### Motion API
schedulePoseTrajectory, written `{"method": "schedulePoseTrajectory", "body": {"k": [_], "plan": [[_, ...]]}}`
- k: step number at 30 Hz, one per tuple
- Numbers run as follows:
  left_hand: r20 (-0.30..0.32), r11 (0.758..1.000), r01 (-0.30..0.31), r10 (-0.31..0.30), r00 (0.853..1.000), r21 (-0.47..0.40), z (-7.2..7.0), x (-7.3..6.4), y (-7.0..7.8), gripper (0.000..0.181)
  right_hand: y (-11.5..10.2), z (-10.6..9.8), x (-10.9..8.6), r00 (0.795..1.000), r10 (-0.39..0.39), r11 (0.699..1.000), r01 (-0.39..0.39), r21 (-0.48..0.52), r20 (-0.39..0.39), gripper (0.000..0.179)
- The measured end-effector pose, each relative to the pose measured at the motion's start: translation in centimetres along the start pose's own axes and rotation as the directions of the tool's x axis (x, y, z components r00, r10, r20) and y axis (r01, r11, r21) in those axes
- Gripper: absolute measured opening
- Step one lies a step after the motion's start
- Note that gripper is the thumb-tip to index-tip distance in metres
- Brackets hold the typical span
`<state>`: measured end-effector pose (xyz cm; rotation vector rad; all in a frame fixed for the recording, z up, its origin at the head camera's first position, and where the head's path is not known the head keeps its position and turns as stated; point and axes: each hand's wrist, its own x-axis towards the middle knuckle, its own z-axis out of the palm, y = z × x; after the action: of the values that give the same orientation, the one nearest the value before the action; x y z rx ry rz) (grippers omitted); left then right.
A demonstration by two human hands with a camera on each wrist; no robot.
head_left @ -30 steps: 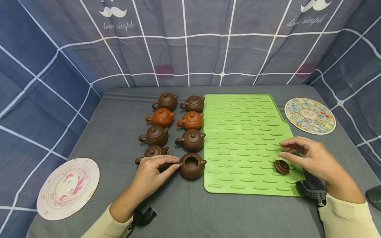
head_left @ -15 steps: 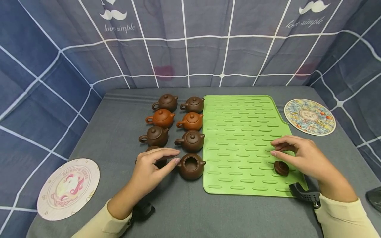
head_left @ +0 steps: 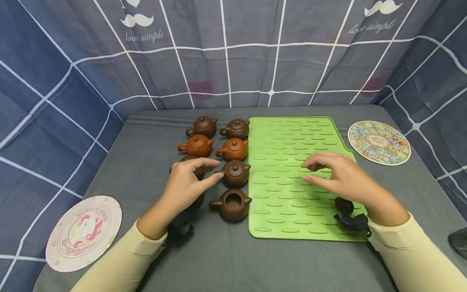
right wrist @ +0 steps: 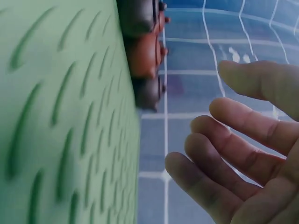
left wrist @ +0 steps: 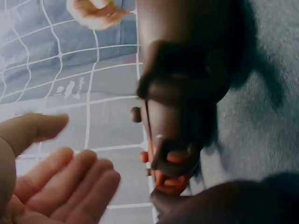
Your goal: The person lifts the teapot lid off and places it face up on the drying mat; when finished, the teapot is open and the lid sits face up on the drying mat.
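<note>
My left hand [head_left: 185, 183] hovers over the left side of the teapots, fingers loosely bent. Its thumb tip overlaps the handle of a lidded dark brown teapot [head_left: 237, 174] in the head view; the left wrist view has the fingers [left wrist: 74, 184] apart from the pots, around nothing. In front of that pot stands a lidless brown teapot [head_left: 235, 207], its dark inside showing. Over the green mat [head_left: 271, 194] my right hand [head_left: 346, 180] is raised, thumb and fingers apart and holding nothing. A small brown lid [head_left: 344, 205] lies on the mat beneath the right wrist, partly hidden.
Behind stand two orange teapots [head_left: 234, 149] and two brown ones [head_left: 236, 128], handles to the left. More brown pots are mostly hidden under the left hand. A pink round mat [head_left: 84, 233] lies at left, a patterned round mat [head_left: 379, 142] at right. A dark object [head_left: 459, 242] sits at the right edge.
My left hand has left the lidless teapot's handle and moved back toward the pot behind it. My right hand has moved left over the green mat, away from the lid, which stays there.
</note>
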<state>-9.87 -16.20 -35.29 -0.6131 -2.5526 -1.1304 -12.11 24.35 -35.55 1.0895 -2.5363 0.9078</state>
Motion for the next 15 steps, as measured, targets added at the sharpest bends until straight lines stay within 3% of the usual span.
{"method": "schedulePoseTrajectory", "body": {"k": [3,9,15], "plan": [[0.023,0.998,0.05,-0.051,0.998,0.044,0.6,0.8,-0.1,0.028,-0.7,0.7,1.8,0.999,-0.044,0.999,0.044,0.005,0.016,0.031],[0.045,0.986,0.068,-0.075,0.996,0.154,1.3,1.6,-1.0,0.031,-2.3,2.9,5.4,0.991,-0.133,0.99,0.131,0.06,0.033,0.025],[0.089,0.978,0.091,-0.109,0.99,0.186,2.1,1.7,-1.6,0.03,-3.4,5.4,8.7,0.987,-0.143,0.984,0.134,0.117,0.072,0.022]]}}
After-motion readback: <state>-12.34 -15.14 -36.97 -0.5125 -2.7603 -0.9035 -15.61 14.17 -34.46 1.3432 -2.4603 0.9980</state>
